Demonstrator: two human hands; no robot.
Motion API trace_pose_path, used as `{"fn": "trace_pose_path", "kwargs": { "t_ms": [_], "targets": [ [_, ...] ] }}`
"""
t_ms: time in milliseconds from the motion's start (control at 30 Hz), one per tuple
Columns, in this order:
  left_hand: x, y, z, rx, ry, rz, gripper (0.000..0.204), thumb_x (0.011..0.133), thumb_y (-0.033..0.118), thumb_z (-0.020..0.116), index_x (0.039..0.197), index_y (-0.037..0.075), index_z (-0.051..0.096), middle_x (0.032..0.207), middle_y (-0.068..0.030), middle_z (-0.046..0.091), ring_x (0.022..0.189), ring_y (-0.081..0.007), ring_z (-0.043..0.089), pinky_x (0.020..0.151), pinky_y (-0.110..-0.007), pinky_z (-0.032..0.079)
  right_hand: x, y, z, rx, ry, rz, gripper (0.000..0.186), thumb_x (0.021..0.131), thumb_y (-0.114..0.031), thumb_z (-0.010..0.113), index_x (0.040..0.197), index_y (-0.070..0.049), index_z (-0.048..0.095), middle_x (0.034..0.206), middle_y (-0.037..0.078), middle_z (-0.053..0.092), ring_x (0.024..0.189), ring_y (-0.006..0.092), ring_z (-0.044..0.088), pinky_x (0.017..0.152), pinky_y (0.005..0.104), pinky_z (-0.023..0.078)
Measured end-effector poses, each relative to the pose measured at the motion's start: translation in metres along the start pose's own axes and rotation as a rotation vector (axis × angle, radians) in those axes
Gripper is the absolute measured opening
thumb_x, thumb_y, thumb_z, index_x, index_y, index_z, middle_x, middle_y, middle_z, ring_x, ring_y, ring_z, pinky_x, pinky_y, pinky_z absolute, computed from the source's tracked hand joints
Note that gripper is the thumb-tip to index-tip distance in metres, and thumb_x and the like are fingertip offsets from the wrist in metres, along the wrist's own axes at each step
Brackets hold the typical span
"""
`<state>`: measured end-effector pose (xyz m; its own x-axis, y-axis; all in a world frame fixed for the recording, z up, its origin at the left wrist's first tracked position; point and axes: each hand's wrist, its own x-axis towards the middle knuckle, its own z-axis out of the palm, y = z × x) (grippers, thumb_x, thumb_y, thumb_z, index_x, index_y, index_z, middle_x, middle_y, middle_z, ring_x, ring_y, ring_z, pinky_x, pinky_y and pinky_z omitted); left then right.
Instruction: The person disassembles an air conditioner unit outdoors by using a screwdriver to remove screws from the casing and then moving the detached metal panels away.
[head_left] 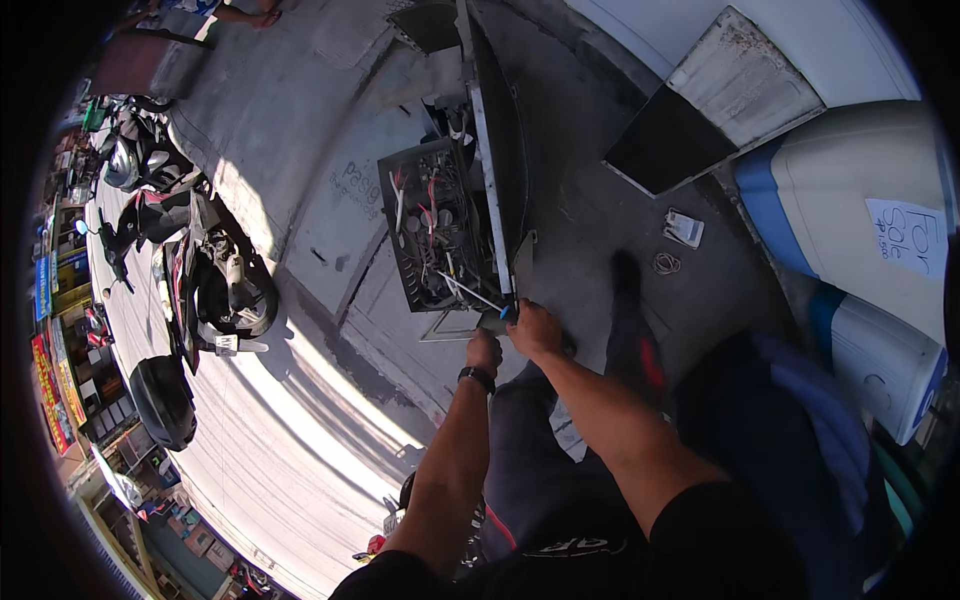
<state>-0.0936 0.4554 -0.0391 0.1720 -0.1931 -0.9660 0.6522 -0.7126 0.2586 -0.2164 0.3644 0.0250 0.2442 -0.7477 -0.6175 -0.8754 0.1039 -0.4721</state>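
In front of me an open dark metal box shows red and white wires and electronic parts packed inside. A tall panel with a pale edge stands along its right side. My right hand is closed at the panel's near end, beside a thin pale rod with a blue end that reaches over the box. Just left of it, below the box's near corner, my left hand is closed in a fist, a dark watch on its wrist. What the fingers of either hand hold is hidden.
A black and white board leans at the far right, near a cream and blue container with a paper sign. A white packet and a coiled cord lie on the ground. Motorbikes stand to the left by the sunlit road.
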Motion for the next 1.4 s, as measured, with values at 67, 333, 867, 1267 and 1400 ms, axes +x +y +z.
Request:
{"fn": "trace_pose_path", "kwargs": {
  "t_ms": [67, 333, 867, 1267, 1400],
  "targets": [
    [-0.002, -0.004, -0.008, 0.057, 0.011, 0.016, 0.032, 0.098, 0.041, 0.042, 0.078, 0.017, 0.045, 0.055, 0.0038, 0.036, 0.041, -0.0122, 0.033, 0.038, -0.029, 0.026, -0.003, 0.002, 0.003, 0.022, -0.001, 0.038, 0.041, 0.078, -0.026, 0.073, 0.105, -0.004, 0.053, 0.101, 0.019, 0.066, 0.095, 0.0385, 0.064, 0.08, 0.048, 0.053],
    [0.008, -0.018, -0.002, 0.075, 0.049, 0.037, 0.041, 0.095, 0.038, 0.042, 0.072, 0.008, 0.056, 0.054, -0.0036, 0.051, 0.042, -0.0165, 0.047, 0.039, -0.033, 0.033, -0.011, -0.007, -0.001, 0.055, 0.032, 0.153, 0.037, 0.077, -0.021, 0.071, 0.105, -0.004, 0.055, 0.103, 0.019, 0.065, 0.098, 0.0399, 0.063, 0.083, 0.0495, 0.051],
    [0.007, 0.008, -0.058, 0.537, 0.135, 0.141, 0.055, 0.092, 0.057, 0.046, 0.073, 0.006, 0.059, 0.06, -0.0059, 0.055, 0.05, -0.0198, 0.051, 0.047, -0.036, 0.038, -0.008, -0.027, -0.035, 0.002, -0.06, -0.029, 0.055, 0.08, -0.042, 0.073, 0.115, -0.004, 0.055, 0.108, 0.02, 0.064, 0.103, 0.0378, 0.062, 0.084, 0.0466, 0.051],
    [-0.054, 0.18, -0.296, 1.025, -0.265, 0.413, 0.045, 0.095, 0.041, 0.047, 0.083, 0.001, 0.064, 0.066, -0.0062, 0.06, 0.057, -0.0171, 0.054, 0.057, -0.035, 0.044, -0.092, -0.034, -0.04, -0.027, 0.349, 0.339, 0.042, 0.082, -0.04, 0.071, 0.106, -0.007, 0.062, 0.104, 0.017, 0.066, 0.098, 0.0368, 0.063, 0.082, 0.0467, 0.05],
    [-0.021, 0.25, -0.486, 1.336, -0.099, 0.595, 0.019, 0.09, 0.016, 0.058, 0.1, 0.004, 0.069, 0.093, -0.0169, 0.069, 0.085, -0.0327, 0.067, 0.077, -0.041, 0.053, -0.119, -0.066, -0.017, 0.036, 0.353, 0.473, 0.041, 0.084, -0.039, 0.068, 0.106, -0.006, 0.062, 0.106, 0.019, 0.064, 0.103, 0.0376, 0.061, 0.086, 0.0478, 0.049]
  ]
}}
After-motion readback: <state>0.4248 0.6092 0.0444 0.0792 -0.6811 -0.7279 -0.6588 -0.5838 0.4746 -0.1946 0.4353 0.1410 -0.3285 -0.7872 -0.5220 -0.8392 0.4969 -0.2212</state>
